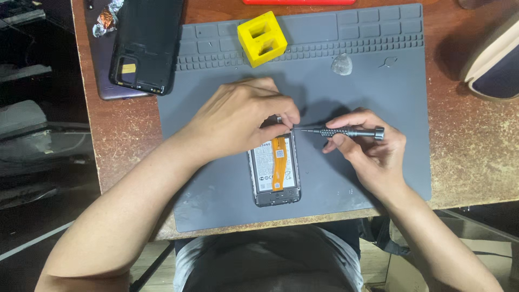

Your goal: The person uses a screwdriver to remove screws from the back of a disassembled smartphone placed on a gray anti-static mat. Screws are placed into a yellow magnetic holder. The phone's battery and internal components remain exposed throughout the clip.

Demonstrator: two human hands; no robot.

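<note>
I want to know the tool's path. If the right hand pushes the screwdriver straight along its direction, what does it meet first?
The right hand points the screwdriver leftward; its tip would first meet the left hand's fingertips at the opened phone's top edge, though depth is unclear.

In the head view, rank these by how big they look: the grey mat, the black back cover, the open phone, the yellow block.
1. Grey mat, by far the largest.
2. Black back cover, though the top edge crops it.
3. Open phone, partly hidden under the left hand, so its place below the cover is unsure.
4. Yellow block, smallest.
</note>
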